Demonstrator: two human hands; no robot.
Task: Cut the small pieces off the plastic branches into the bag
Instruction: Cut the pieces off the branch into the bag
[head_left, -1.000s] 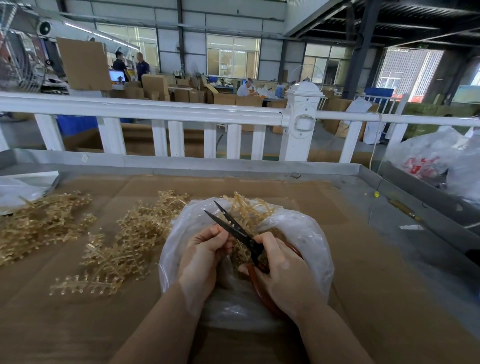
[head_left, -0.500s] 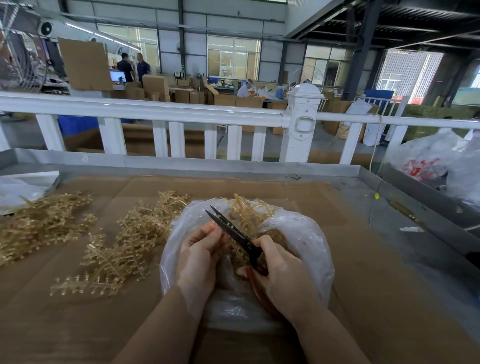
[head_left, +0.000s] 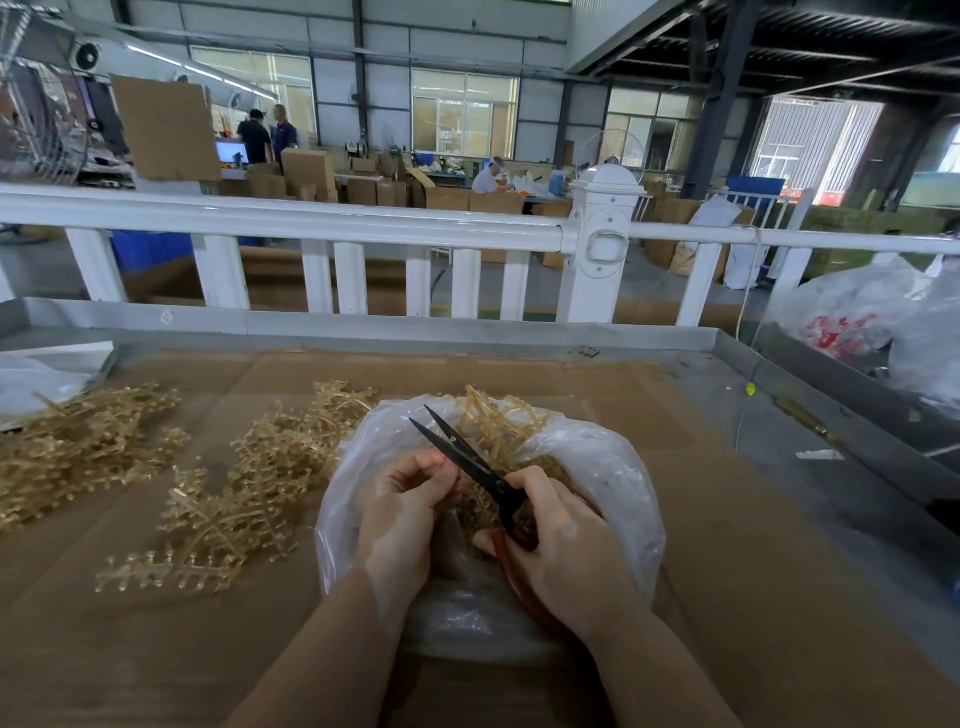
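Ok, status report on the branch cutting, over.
Right hand grips scissors, blades open over the bag. Left hand pinches a branch at the bag's mouth. More branches lie left on the cardboard. Nothing in the way.

We see a clear, whitish bag (head_left: 613, 467) on the brown cardboard table (head_left: 727, 597). Inside it and to its left, the plastic branches (head_left: 249, 493) are pale gold. Over the bag, the scissors (head_left: 462, 457) have black blades and red-brown handles. Beyond the bag stands a white railing (head_left: 311, 223).
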